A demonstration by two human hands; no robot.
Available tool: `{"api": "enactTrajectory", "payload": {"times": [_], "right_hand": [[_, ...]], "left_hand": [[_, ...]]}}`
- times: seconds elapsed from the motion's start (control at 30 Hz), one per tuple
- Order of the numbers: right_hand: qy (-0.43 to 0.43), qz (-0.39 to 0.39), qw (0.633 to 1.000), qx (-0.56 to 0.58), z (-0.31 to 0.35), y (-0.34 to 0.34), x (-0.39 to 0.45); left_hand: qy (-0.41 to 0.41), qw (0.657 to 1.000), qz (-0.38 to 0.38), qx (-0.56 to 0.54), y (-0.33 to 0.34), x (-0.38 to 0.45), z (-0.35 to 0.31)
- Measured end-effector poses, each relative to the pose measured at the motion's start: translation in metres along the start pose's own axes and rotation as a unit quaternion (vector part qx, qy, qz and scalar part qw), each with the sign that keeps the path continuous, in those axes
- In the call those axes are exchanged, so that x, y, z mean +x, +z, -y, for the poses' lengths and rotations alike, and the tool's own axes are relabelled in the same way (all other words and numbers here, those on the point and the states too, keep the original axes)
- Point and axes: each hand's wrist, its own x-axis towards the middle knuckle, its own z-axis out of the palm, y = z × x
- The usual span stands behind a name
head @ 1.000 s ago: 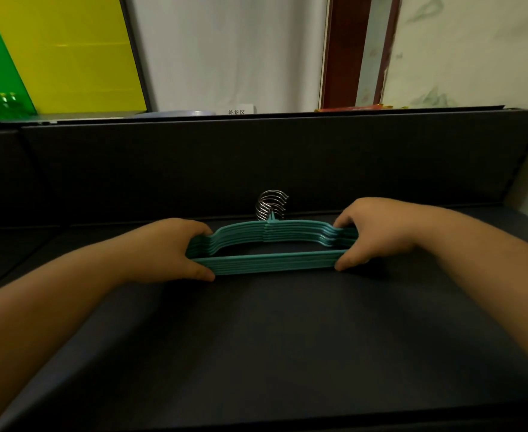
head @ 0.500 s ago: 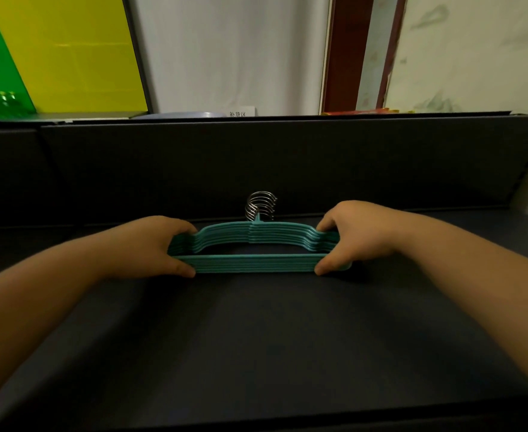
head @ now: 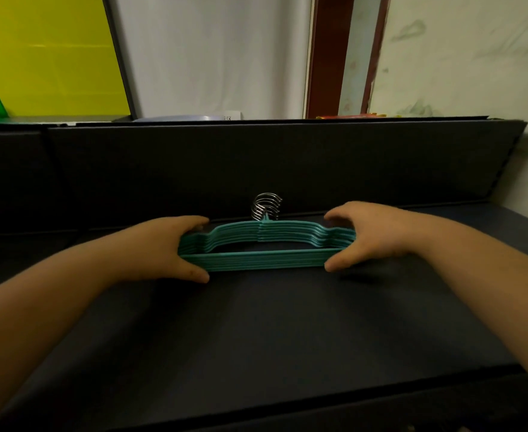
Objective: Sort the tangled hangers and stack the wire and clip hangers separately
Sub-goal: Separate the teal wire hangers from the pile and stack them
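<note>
Teal hanger stack (head: 265, 260) between hands, dark backboard (head: 256, 163) behind

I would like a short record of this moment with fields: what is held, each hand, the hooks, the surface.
held: stack of teal hangers, lined up flat
left hand: grips the stack's left end, thumb on the near bar
right hand: curled round the right end, thumb at the near bar
hooks: metal hooks together, pointing to the back wall
surface: dark table, stack lies on it
</note>
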Motion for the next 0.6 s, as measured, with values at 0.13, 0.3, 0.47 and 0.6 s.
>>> {"api": "enactTrajectory", "payload": {"times": [0.13,0.3,0.47,0.6], "right_hand": [[-0.017,-0.151,0.986,0.07,0.013,0.007,-0.031],[-0.082,-0.266,0.957,0.078,0.058,0.031,-0.049],[-0.173,-0.266,0.946,0.071,0.112,0.041,-0.052],[-0.221,-0.275,0.933,0.064,0.156,0.052,-0.058]], "left_hand": [[0.008,0.996,-0.089,0.0,-0.007,-0.028,0.006],[-0.071,0.974,-0.212,0.037,-0.014,-0.086,0.02],[-0.145,0.951,-0.264,0.068,-0.017,-0.159,0.031],[-0.186,0.945,-0.253,0.092,-0.021,-0.213,0.043]]}}
